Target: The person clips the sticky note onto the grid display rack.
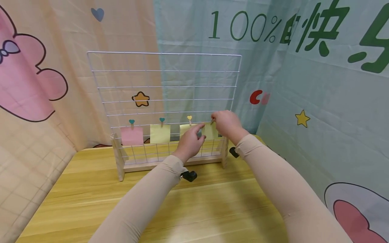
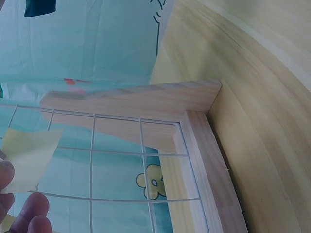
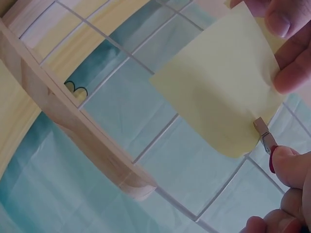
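Observation:
My right hand (image 1: pixel 228 124) pinches a small wooden clothespin (image 3: pixel 264 133) with a red end. The peg's jaws sit on the edge of a yellow sticky note (image 3: pixel 221 80), close to a wire of the white grid rack (image 1: pixel 170 86). My left hand (image 1: pixel 190 141) holds that same note by its left edge; the paper is creased by a fingertip in the right wrist view. Another yellow note (image 1: pixel 184 128), partly hidden behind my left hand, hangs under a yellow-heart clip (image 1: pixel 189 118). Farther left hang a yellow note (image 1: pixel 160 134) and a pink note (image 1: pixel 132 136), each under a teal-heart clip.
The grid stands in a wooden base (image 1: pixel 143 166) on a yellow wood-grain table (image 1: pixel 194 209). A printed curtain (image 1: pixel 194 37) hangs close behind the rack and along the right side. Pale tiled-looking cloth (image 1: pixel 24 175) borders the table at left.

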Available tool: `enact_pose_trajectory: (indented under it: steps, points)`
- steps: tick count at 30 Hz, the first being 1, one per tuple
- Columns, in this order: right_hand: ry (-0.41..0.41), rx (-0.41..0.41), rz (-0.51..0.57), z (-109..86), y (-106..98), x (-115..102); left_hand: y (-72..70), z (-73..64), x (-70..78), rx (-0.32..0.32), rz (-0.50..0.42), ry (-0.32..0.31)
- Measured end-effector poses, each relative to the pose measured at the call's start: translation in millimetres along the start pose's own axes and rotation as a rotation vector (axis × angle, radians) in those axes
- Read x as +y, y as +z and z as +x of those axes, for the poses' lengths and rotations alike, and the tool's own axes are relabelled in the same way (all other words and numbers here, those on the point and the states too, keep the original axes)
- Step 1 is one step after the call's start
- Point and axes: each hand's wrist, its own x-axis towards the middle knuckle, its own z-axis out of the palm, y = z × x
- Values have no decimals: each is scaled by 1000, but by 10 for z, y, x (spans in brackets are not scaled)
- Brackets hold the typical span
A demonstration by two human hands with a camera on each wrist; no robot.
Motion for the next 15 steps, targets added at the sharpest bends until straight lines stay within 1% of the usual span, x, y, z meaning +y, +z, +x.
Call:
enact_pose_trajectory:
  steps: [4,11,15]
  points:
    - [-3,-7,2,10,-2,-5,10,8,-15,2,0,1]
    - [-2,8,3,18,23,-12,8,8,-19,6,13,16]
    - [1,26,35,-10,50,-3,-2,-11,-6,4,16,28]
